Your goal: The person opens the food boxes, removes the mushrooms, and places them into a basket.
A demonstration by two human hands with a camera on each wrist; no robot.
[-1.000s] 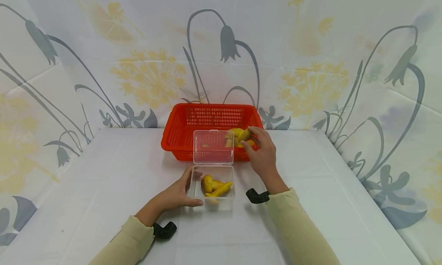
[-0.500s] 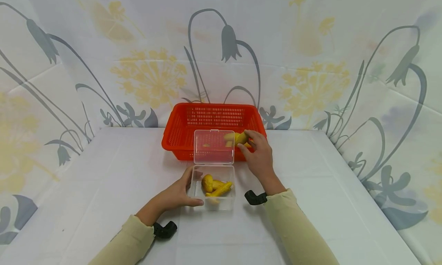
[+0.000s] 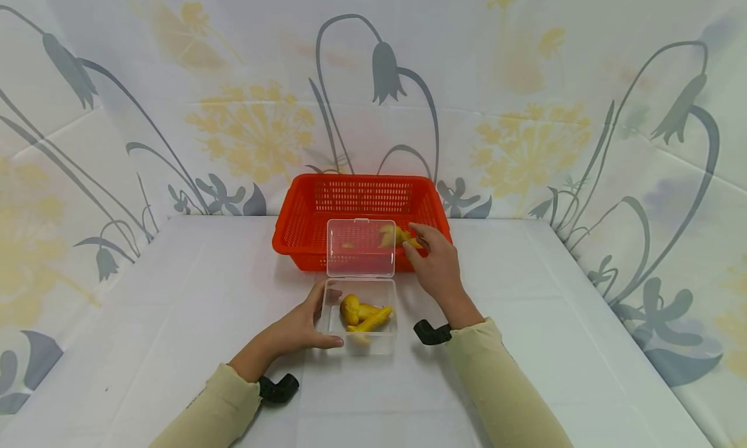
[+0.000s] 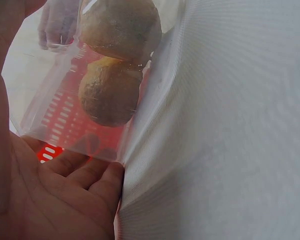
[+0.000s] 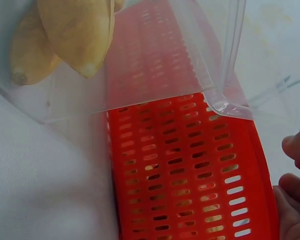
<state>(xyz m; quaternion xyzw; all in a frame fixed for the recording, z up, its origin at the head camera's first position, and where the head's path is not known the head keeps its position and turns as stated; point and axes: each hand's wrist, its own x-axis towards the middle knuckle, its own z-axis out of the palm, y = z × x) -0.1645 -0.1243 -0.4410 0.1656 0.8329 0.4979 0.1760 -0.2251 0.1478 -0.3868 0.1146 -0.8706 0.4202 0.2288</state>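
A clear plastic box [image 3: 388, 345] stands on the table with its lid [image 3: 360, 257] raised. My left hand [image 3: 300, 325] grips its left side, the thumb along the front. Several elongated yellow pieces [image 3: 370, 320] with rounded and tapered ends lie inside; their kind is unclear. My right hand [image 3: 438, 263] reaches over the front right rim of the red basket [image 3: 287, 231]. Its thumb and forefinger are apart, close to more yellow pieces [image 3: 403, 235] in the basket. In the right wrist view only fingertips [image 5: 292, 147] show, outside the basket's wall.
The basket stands directly behind the box, and the raised lid overlaps its front wall in the head view. A white cloth [image 3: 222, 279] covers the table. A flower-printed curtain [image 3: 245, 78] hangs behind and along the sides.
My right hand has lowered slightly and moved left over the basket. The yellow piece it held between thumb and fingers no longer shows there. My left hand and the box have stayed put.
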